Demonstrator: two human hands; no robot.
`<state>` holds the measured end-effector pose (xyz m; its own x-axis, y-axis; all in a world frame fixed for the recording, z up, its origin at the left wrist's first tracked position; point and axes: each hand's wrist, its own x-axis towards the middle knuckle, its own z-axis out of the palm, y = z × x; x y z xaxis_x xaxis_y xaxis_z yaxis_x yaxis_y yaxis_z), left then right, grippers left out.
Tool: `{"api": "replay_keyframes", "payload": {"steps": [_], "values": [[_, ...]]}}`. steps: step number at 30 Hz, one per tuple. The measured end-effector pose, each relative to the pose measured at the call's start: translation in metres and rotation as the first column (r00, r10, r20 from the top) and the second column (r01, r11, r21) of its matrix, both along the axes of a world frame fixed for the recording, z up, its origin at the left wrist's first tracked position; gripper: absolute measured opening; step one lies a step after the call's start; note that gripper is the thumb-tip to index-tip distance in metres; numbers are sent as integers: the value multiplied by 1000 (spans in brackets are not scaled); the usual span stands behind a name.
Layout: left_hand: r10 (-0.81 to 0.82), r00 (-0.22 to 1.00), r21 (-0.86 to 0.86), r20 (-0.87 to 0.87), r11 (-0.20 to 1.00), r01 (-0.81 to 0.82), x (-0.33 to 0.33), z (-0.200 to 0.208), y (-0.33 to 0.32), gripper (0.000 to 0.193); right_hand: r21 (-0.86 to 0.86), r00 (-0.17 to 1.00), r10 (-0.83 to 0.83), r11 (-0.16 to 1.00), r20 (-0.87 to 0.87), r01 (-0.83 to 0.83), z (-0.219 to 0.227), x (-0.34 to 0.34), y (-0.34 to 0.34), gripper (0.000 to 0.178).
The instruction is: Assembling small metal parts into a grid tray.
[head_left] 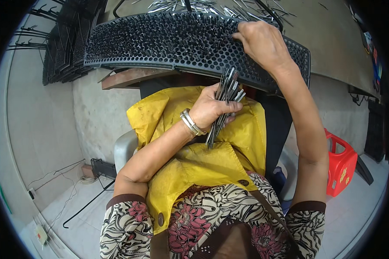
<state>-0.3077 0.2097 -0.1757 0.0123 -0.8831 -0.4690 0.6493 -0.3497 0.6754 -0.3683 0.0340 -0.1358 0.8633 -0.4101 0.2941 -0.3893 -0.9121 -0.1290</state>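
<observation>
**Bundle of metal pins in one hand, the other on the perforated rack**

Left forearm bent across the lap over a yellow apron [194, 168], two silver bangles [191, 123] at the wrist. Left hand [212, 108] curled tight round a bundle of thin metal pins [224, 103], too many and too overlapped to count, fanned upward past the fingers and downward below the palm. Right arm stretched up and forward, nearly straight, right hand [261, 43] lying palm-down on the far right part of one black perforated rack [160, 41] already bristling with pins. Right fingers [242, 36] bent and close together, tips touching the rack; whether pinching a pin, cannot tell. One red plastic stool [341, 164] on the floor to the right. More loose pins [190, 6] on the table beyond the rack.
</observation>
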Motion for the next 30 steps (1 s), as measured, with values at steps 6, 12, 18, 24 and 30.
{"api": "replay_keyframes", "payload": {"steps": [6, 12, 18, 24, 30], "values": [[48, 999, 34, 14, 998, -48, -1, 4, 1, 21, 819, 973, -104, 563, 207, -114, 8, -36, 37, 16], [57, 993, 38, 101, 997, -61, -6, 8, -2, 22, 953, 911, -324, 242, 255, -180, 3, -46, 62, 9], [84, 994, 48, 66, 995, -87, -3, -4, 0, 20, 897, 680, -618, 418, 395, -141, 6, -44, 45, 9], [61, 997, 69, 39, 996, -63, -4, -1, 0, 22, 616, 628, -473, 787, 618, -13, -20, -26, 23, 16], [62, 998, 74, 14, 995, -63, -3, 0, 2, 22, -6, 818, 72, 996, 570, -84, -35, -11, 13, 13]]}}
